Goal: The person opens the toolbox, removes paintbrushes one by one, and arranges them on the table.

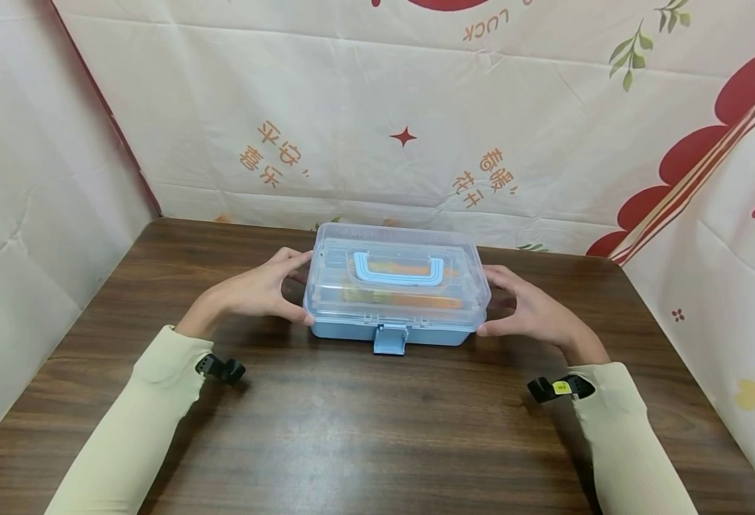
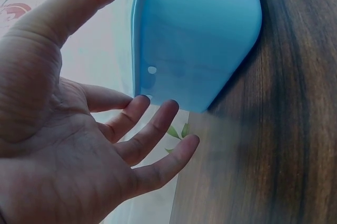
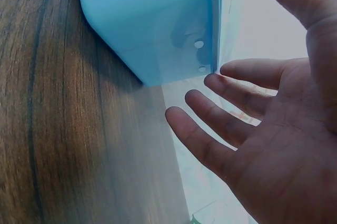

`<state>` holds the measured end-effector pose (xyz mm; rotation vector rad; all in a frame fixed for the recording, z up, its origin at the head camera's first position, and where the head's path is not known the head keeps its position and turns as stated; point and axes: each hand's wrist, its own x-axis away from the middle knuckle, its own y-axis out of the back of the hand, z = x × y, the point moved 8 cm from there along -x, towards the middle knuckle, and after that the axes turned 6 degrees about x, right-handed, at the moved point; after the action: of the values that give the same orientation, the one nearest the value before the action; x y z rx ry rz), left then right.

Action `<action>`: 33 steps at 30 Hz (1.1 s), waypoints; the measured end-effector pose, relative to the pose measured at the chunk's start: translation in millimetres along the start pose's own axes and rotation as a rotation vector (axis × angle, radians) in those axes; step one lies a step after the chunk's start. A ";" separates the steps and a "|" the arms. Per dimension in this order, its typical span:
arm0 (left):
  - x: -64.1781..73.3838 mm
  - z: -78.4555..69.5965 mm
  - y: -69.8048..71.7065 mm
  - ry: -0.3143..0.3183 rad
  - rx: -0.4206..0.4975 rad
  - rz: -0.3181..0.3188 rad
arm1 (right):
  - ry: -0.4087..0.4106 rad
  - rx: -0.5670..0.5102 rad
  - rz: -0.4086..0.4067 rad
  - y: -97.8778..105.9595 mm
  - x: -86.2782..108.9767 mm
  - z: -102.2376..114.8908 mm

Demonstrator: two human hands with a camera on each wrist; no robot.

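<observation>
A plastic storage box [image 1: 345,330] with a light blue base and a clear lid [image 1: 332,275] sits on the table, lid down. Its blue handle [image 1: 398,278] lies flat on top, and the front latch [image 1: 390,340] is flipped outward. Orange and yellowish items [image 1: 425,301] show blurred through the lid. My left hand [image 1: 249,292] is at the left end, thumb at the front corner, index finger farther back at the rim, other fingers spread loosely. At the opposite end, my right hand [image 1: 535,309] mirrors this, thumb by the front corner and fingertips near the back rim.
The dark wood table [image 1: 352,436] extends in front of the box and to both sides. A white printed cloth [image 1: 377,100] hangs close behind the box, with more cloth along the left and right. Black straps [image 1: 221,370] are on both wrists.
</observation>
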<state>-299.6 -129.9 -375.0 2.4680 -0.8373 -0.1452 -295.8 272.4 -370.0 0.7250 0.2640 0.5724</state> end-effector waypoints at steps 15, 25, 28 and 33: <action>0.0 6.8 -0.3 0.009 0.058 -0.001 | -0.023 0.022 -0.023 2.7 1.5 -0.6; -1.6 4.0 3.4 0.004 0.028 -0.040 | -0.010 -0.009 -0.074 9.1 4.5 2.2; -2.1 4.0 4.4 0.001 0.033 -0.043 | -0.003 -0.032 -0.074 9.9 5.2 2.7; -2.8 2.6 5.1 -0.004 0.044 -0.043 | 0.001 -0.022 -0.078 11.5 4.9 1.4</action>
<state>-305.3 -132.9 -374.8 2.5284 -0.7980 -0.1486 -295.8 281.5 -361.2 0.6900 0.2848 0.5008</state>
